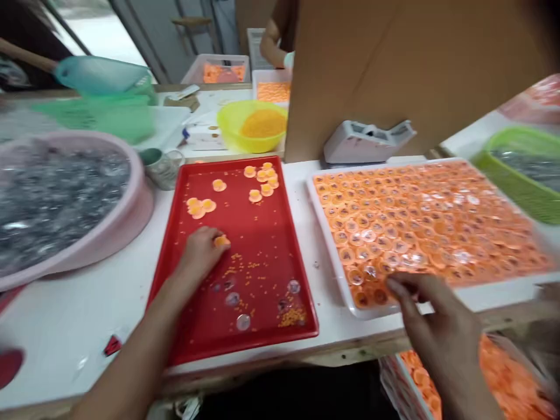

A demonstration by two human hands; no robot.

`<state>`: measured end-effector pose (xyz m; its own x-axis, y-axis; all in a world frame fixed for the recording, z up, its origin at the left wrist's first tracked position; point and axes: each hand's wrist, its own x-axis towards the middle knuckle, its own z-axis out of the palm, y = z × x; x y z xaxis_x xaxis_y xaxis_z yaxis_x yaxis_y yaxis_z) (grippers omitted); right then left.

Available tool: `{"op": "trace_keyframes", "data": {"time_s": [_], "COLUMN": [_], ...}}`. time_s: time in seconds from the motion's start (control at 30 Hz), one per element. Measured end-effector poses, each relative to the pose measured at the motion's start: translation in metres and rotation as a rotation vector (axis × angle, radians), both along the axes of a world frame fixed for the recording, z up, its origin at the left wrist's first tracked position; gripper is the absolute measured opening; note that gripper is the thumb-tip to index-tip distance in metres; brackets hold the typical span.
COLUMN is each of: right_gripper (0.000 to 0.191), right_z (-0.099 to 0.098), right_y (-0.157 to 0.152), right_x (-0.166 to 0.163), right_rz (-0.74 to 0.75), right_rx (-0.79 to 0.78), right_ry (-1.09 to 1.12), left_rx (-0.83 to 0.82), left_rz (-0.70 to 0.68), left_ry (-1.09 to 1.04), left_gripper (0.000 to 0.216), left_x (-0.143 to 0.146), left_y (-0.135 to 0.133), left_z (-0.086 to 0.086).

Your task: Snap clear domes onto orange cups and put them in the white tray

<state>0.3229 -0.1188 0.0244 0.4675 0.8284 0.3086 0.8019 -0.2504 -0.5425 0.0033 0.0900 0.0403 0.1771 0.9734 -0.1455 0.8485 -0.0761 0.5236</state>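
My left hand (pixel 202 252) is over the red tray (pixel 271 227), its fingers closed on a small orange round piece with a raised middle (pixel 222 240). Several like pieces (pixel 199 207) lie in clusters toward the tray's far end. Tiny yellow beads (pixel 293 317) and a few clear round discs (pixel 243 322) are scattered at its near end. My right hand (pixel 433 321) is at the near edge of the white tray (pixel 345 286), thumb and fingers pinched together. Whatever they hold is hidden. Rows of orange pieces with clear, shiny tops (pixel 394 227) fill that tray.
A pink tub of clear pieces (pixel 140 192) stands left, beside a mug (pixel 161 169). Behind are a yellow bowl (pixel 227 122) and green baskets (pixel 118 116). A cardboard panel (pixel 371 70) rises behind the white tray. Another person's arm (pixel 273 46) shows beyond.
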Motion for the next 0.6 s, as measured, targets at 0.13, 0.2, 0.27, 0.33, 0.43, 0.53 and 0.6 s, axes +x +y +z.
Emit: {"op": "trace_keyframes", "data": {"time_s": [0.13, 0.2, 0.27, 0.33, 0.43, 0.53, 0.6], "right_gripper": [0.021, 0.021, 0.019, 0.022, 0.025, 0.024, 0.025], "right_z": [-0.009, -0.022, -0.036, -0.045, -0.050, -0.052, -0.054], "right_y": [0.027, 0.038, 0.047, 0.052, 0.057, 0.058, 0.056], "right_x": [-0.099, -0.130, -0.145, -0.149, -0.149, -0.149, -0.149], "right_rz": [0.692, 0.750, 0.726, 0.713, 0.733, 0.742, 0.719], "right_rx": [-0.265, -0.401, -0.489, -0.542, -0.551, -0.531, -0.551], "right_ry": [0.234, 0.094, -0.078, -0.148, -0.100, -0.092, -0.101], "left_rx": [-0.034, -0.072, -0.134, -0.192, -0.265, -0.326, -0.383], "left_rz": [0.004, 0.022, 0.042, 0.071, 0.110, 0.104, 0.108], "left_ry": [0.014, -0.052, -0.164, -0.292, -0.477, -0.565, -0.616], "left_gripper": [0.019, 0.018, 0.018, 0.023, 0.035, 0.035, 0.034], "left_x": [-0.008, -0.009, -0.010, -0.011, -0.010, -0.004, -0.002], "left_y": [-0.020, -0.031, -0.044, -0.057, -0.073, -0.082, -0.084], "left_z": [-0.012, -0.016, -0.019, -0.023, -0.031, -0.033, -0.031]}}
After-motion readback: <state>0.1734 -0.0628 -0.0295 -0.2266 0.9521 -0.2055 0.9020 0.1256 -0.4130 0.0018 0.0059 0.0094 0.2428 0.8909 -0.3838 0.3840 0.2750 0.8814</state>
